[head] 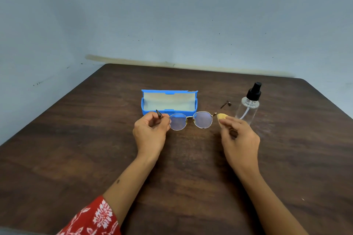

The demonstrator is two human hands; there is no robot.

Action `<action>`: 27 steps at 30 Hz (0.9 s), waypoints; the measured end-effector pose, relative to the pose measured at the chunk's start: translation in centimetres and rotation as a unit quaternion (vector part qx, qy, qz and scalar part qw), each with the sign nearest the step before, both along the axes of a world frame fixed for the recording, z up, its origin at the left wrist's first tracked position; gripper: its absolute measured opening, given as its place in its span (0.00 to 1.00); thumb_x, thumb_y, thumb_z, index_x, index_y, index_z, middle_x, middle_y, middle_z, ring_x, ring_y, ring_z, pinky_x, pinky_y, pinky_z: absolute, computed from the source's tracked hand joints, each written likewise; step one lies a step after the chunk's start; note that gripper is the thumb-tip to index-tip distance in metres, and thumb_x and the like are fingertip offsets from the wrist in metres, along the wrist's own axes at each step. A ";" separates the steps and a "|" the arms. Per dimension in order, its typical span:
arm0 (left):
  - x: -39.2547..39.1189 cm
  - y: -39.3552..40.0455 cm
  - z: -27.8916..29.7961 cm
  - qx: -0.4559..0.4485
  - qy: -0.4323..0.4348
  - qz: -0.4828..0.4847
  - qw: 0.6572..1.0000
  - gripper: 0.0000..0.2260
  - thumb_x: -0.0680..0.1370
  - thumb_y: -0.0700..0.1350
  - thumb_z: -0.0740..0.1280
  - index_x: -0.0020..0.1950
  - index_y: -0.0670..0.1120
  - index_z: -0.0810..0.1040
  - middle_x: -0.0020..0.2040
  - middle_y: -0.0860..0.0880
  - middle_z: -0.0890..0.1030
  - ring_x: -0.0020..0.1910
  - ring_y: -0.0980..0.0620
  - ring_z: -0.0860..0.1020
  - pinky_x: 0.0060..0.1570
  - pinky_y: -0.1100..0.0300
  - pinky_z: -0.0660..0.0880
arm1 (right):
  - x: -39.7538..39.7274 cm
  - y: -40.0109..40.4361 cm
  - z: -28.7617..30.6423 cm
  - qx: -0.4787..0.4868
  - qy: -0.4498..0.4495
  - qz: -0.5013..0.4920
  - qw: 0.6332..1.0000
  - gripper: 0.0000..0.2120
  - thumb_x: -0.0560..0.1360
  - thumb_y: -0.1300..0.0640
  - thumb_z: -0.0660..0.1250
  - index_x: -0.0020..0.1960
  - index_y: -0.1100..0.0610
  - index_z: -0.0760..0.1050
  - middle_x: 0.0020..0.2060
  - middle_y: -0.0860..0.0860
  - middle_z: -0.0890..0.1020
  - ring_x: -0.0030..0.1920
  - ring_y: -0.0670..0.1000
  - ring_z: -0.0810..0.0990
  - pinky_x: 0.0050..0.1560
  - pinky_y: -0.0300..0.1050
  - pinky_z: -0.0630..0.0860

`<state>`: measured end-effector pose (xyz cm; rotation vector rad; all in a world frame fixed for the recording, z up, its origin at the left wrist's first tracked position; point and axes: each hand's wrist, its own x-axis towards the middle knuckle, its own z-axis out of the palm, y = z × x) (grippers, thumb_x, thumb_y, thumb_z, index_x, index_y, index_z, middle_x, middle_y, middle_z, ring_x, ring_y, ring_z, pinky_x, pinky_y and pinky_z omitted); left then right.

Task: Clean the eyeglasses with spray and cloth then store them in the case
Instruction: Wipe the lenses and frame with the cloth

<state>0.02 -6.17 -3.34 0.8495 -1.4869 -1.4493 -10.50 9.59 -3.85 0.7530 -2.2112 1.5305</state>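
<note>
The left hand (150, 129) is curled around the left end of the eyeglasses (191, 120), its fingers pinching the frame beside the left lens, with the dark tip of that temple arm sticking up above the knuckles. The right hand (238, 135) is half closed, thumb and fingers pinching a small yellow cloth (221, 116) that sits just beside the right hinge of the frame; whether the cloth actually touches the metal cannot be told. The glasses are held between the two hands, just above the counter (95, 149), lenses facing the person, round and thin-rimmed with a faint bluish tint; the right temple arm points away toward the back, its dark tip near the bottle. Directly behind the glasses lies the blue case (169, 102), open, its pale lining showing, the lid standing up at the rear. To the right of the case stands the spray bottle (249, 105), clear with a black pump top, upright and close behind the right hand. A red sleeve (95, 217) with a white print covers the left upper arm at the bottom edge. A pale blue-grey wall (172, 15) rises behind the dark wooden counter.
</note>
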 end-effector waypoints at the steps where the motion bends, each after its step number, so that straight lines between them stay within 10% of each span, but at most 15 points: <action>1: 0.0 0.0 0.0 0.010 0.003 -0.009 1.000 0.05 0.68 0.41 0.72 0.34 0.42 0.79 0.32 0.46 0.83 0.37 0.44 0.82 0.48 0.43 0.80 | 0.1 0.0 0.2 -0.014 -0.019 0.019 1.000 0.09 0.72 0.65 0.70 0.51 0.57 0.83 0.52 0.50 0.82 0.49 0.46 0.81 0.51 0.34 0.76; 10: 0.9 -0.9 1.8 0.041 -0.018 -0.113 0.993 0.04 0.70 0.33 0.72 0.40 0.42 0.82 0.39 0.42 0.84 0.41 0.47 0.84 0.40 0.60 0.81 | -0.2 0.9 1.2 -0.072 -0.135 0.093 0.984 0.07 0.71 0.61 0.72 0.43 0.48 0.82 0.45 0.44 0.84 0.46 0.39 0.81 0.47 0.29 0.74; 27: 1.1 -2.5 4.1 0.158 -0.017 -0.324 0.932 0.09 0.71 0.41 0.68 0.45 0.36 0.82 0.40 0.40 0.84 0.39 0.48 0.84 0.40 0.60 0.81 | -1.2 1.0 1.9 -0.248 -0.349 0.140 0.893 0.04 0.71 0.66 0.70 0.40 0.60 0.83 0.37 0.52 0.85 0.43 0.49 0.79 0.50 0.42 0.73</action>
